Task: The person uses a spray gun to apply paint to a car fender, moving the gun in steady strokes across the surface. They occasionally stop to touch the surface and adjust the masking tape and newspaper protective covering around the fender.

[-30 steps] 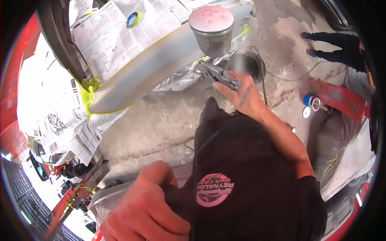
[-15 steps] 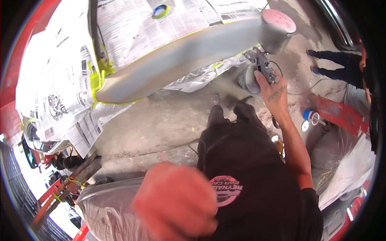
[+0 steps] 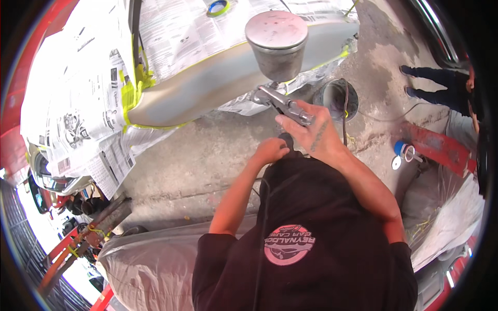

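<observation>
My right hand (image 3: 319,135) is closed round the handle of a metal spray gun (image 3: 284,106), with a large grey paint cup (image 3: 277,59) on top under a pinkish-white lid. The gun hangs in front of a long curved car panel (image 3: 192,90), coated grey in the middle and tan toward its left end. Just left of and below the gun, my left hand (image 3: 271,151) has its fingers curled together; what they hold, if anything, is hidden. Newspaper masking (image 3: 176,39) and yellow masking tape (image 3: 128,101) border the panel.
A bucket (image 3: 354,106) stands on the concrete floor, right of the gun, with a dark hose (image 3: 345,124) running down in front. A tape roll (image 3: 218,7) lies on the newspaper. At right are a red metal beam (image 3: 441,147), a blue-and-white can (image 3: 400,149) and another person's legs (image 3: 436,76).
My right hand has brought the spray gun left and nearer, away from the bucket. My left hand, blurred at the lower edge before, has moved forward and right to beside the gun.
</observation>
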A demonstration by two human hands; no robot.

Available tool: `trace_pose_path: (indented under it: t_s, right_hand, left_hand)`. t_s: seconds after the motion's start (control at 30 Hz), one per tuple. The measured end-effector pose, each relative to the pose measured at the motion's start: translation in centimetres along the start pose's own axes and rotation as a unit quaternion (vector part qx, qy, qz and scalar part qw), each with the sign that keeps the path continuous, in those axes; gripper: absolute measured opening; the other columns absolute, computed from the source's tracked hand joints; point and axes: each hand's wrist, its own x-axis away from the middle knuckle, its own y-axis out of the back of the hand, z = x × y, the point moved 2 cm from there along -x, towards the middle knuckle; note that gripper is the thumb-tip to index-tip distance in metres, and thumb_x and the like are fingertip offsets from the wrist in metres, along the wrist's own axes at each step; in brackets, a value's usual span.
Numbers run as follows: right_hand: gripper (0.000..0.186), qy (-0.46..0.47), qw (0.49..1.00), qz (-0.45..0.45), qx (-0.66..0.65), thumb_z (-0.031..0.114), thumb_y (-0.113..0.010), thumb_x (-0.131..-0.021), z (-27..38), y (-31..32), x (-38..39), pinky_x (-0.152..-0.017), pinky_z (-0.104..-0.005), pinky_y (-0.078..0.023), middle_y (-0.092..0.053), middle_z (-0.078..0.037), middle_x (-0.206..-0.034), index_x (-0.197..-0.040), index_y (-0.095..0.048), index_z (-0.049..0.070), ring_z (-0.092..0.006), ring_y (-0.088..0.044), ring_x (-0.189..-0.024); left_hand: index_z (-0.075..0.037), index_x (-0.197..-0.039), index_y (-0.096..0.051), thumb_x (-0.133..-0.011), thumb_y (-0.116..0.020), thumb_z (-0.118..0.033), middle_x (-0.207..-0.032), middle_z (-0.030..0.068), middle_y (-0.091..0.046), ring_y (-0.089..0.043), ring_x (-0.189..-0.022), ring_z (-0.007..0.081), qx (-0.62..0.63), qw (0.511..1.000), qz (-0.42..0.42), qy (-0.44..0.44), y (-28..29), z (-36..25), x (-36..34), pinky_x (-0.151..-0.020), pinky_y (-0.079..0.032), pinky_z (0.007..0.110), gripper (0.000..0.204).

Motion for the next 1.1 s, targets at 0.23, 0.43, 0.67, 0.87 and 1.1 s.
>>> trace_pose_path:
  t_s: [0.23,0.43,0.67,0.87,1.1]
  right_hand:
    - [0.029,0.004,0.990,-0.126,0.061,0.018,-0.072,-0.096,-1.4,2.6,-0.3,-0.066,-0.0326,-0.051,-0.070,-0.010,-0.075,-0.110,-0.070,-0.008,-0.0146,-0.060,-0.065]
    - [0.033,-0.040,0.985,-0.166,0.032,0.021,-0.072,-0.097,-1.3,2.4,-0.6,-0.063,-0.0339,-0.049,-0.068,-0.011,-0.072,-0.107,-0.068,-0.011,-0.0124,-0.057,-0.064]
    - [0.044,0.053,0.994,-0.054,0.081,0.026,-0.073,-0.096,0.6,-3.2,-1.4,-0.065,-0.0377,-0.052,-0.068,-0.017,-0.072,-0.116,-0.068,-0.012,-0.0230,-0.067,-0.066]
    - [0.039,0.137,0.987,0.009,0.082,0.030,-0.073,-0.094,3.9,-7.6,-2.5,-0.071,-0.0479,-0.054,-0.068,-0.027,-0.077,-0.114,-0.069,-0.004,-0.0453,-0.069,-0.076]
    - [0.044,0.043,0.997,-0.005,0.064,0.031,-0.074,-0.093,2.9,-5.3,-3.2,-0.070,-0.0433,-0.054,-0.068,-0.025,-0.073,-0.118,-0.069,-0.005,-0.0365,-0.070,-0.069]
  left_hand:
    - [-0.008,-0.101,-0.078,-0.090,-0.064,-0.036,-0.100,0.0176,-0.076,-0.070,-0.099,0.0390,0.037,0.999,0.024,0.032,-4.0,4.9,-0.7,-0.087,-0.054,0.049,0.033]
    - [-0.008,-0.100,-0.078,-0.089,-0.063,-0.034,-0.099,0.0172,-0.076,-0.071,-0.097,0.0386,0.029,0.998,-0.002,0.052,-4.0,6.4,0.5,-0.086,-0.055,0.049,0.032]
    - [-0.007,-0.096,-0.078,-0.087,-0.065,-0.032,-0.099,0.0176,-0.076,-0.071,-0.095,0.0391,0.043,0.997,-0.002,0.070,-4.8,7.1,0.7,-0.086,-0.055,0.051,0.030]
    - [-0.006,-0.094,-0.078,-0.087,-0.068,-0.032,-0.096,0.0203,-0.075,-0.072,-0.095,0.0407,0.048,0.991,-0.119,0.026,-8.4,10.9,0.0,-0.086,-0.056,0.052,0.029]
    - [-0.005,-0.092,-0.077,-0.088,-0.065,-0.033,-0.097,0.0207,-0.075,-0.071,-0.095,0.0415,0.018,0.999,0.000,0.051,-7.1,9.3,-0.3,-0.085,-0.055,0.052,0.030]
